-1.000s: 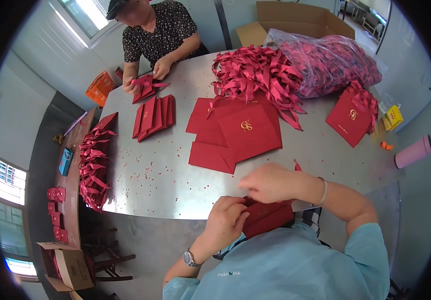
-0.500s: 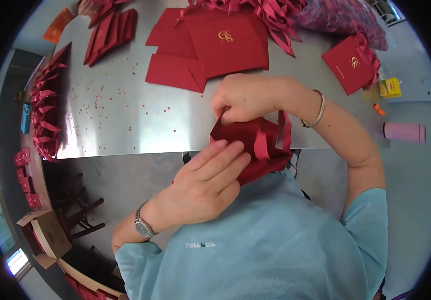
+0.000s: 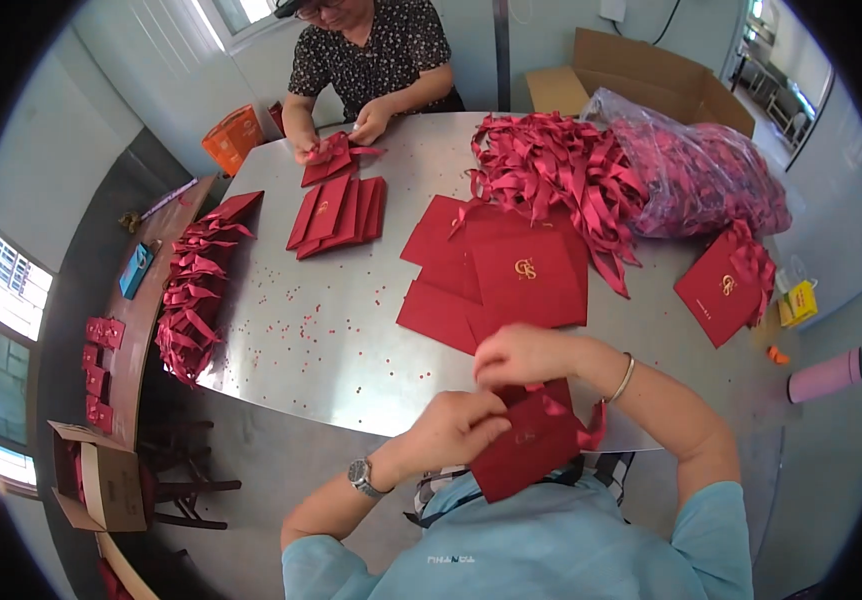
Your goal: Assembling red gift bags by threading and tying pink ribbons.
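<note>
A dark red paper gift bag (image 3: pixel 526 450) with a ribbon handle (image 3: pixel 591 430) is held at the table's near edge, in front of my body. My left hand (image 3: pixel 451 428), wearing a watch, has its fingers pinched together at the bag's left upper edge. At the top of the bag, my right hand (image 3: pixel 526 355) is closed with fingers curled down on the rim; the fingertips are partly hidden. Just beyond it lies a spread of flat red bags (image 3: pixel 531 280), without gaps between them and the right hand.
Across the metal table (image 3: pixel 351 350) a co-worker (image 3: pixel 371 60) handles a red bag, by a stack of bags (image 3: pixel 336 215). Ribbons (image 3: pixel 551 165) heap beside a plastic sack (image 3: pixel 701 170). A row of ribboned bags (image 3: pixel 191 300) lines the left edge; a pink bottle (image 3: pixel 826 377) stands right.
The view has tilted up, bringing the co-worker into sight. My left hand, earlier stretched flat over the bag, now pinches its edge. The bag's front panel now faces up.
</note>
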Demonstrator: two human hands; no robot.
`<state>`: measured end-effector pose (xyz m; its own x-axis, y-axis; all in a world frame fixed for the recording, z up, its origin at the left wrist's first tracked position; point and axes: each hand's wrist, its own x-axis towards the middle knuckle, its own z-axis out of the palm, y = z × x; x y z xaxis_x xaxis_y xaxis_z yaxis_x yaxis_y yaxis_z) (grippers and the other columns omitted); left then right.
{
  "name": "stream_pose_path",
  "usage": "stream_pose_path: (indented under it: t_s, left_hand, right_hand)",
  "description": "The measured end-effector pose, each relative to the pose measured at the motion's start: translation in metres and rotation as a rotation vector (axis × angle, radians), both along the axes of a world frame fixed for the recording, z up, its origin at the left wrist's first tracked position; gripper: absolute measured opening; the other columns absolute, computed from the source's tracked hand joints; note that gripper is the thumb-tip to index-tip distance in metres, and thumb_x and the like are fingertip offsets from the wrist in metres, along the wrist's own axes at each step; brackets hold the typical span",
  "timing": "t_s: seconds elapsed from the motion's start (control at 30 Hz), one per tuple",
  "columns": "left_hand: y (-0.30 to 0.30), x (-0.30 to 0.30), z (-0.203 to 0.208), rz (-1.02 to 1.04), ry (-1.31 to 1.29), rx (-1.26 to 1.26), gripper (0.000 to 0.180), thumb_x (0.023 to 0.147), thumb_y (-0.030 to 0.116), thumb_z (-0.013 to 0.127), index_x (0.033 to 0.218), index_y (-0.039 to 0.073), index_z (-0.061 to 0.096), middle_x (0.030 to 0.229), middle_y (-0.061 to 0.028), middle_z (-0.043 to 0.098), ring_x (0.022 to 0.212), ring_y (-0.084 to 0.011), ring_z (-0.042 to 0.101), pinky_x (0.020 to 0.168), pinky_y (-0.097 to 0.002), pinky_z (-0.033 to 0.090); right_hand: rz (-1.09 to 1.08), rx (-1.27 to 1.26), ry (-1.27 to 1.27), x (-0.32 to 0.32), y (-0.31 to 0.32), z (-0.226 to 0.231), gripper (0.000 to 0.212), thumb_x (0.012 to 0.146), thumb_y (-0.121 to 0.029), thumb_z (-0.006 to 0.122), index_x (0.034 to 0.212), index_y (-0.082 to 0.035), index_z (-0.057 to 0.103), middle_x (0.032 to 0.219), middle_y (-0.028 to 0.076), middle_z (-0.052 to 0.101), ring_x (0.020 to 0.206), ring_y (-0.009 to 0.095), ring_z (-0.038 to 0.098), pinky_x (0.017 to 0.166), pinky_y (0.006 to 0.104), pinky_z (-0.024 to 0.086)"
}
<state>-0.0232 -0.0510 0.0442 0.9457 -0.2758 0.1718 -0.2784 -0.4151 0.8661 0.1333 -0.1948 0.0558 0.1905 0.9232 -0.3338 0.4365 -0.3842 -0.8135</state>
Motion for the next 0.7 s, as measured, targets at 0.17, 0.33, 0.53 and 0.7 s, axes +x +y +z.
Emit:
stream_pose_path:
  t_s: [0.17, 0.33, 0.53, 0.7]
  left_hand:
    - [0.017, -0.001, -0.026, 0.181, 0.381, -0.332, 0.016, 0.09, 0.01, 0.069, 0.099, 0.0, 0.062, 0.067, 0.0007, 0.057, 0.063, -0.0026, 0.048, 0.056, -0.0217, 0.042]
    - [0.031, -0.021, -0.042, 0.275, 0.489, -0.514, 0.026, 0.089, 0.001, 0.068, 0.114, -0.001, 0.063, 0.086, 0.0028, 0.062, 0.077, -0.0041, 0.054, 0.066, -0.0219, 0.047]
    - [0.049, -0.004, -0.051, 0.358, 0.401, -0.781, 0.016, 0.093, 0.002, 0.063, 0.107, -0.005, 0.065, 0.089, -0.0054, 0.071, 0.079, -0.0101, 0.066, 0.07, -0.0234, 0.055]
    - [0.047, -0.012, -0.051, 0.299, 0.397, -0.752, 0.014, 0.092, 0.002, 0.064, 0.104, -0.005, 0.065, 0.086, -0.0041, 0.07, 0.075, -0.0076, 0.063, 0.067, -0.0214, 0.051]
  right_hand:
    - [-0.6, 0.36, 0.196, 0.029, -0.041, -0.01, 0.019, 0.095, -0.011, 0.058, 0.109, 0.001, 0.064, 0.094, 0.007, 0.069, 0.085, 0.01, 0.065, 0.074, 0.0254, 0.053]
    - [-0.75, 0.287, -0.014, -0.015, -0.092, -0.001, 0.016, 0.096, -0.008, 0.059, 0.108, 0.001, 0.063, 0.096, 0.003, 0.067, 0.087, 0.009, 0.061, 0.077, 0.0252, 0.052]
    - [-0.878, 0.345, 0.326, -0.065, -0.115, -0.035, 0.014, 0.097, -0.007, 0.058, 0.106, 0.001, 0.065, 0.092, 0.005, 0.069, 0.08, 0.009, 0.063, 0.071, 0.0235, 0.052]
    - [-0.909, 0.233, 0.221, -0.066, -0.107, -0.038, 0.015, 0.096, -0.011, 0.06, 0.105, -0.001, 0.066, 0.091, 0.005, 0.068, 0.077, 0.01, 0.062, 0.067, 0.0236, 0.051]
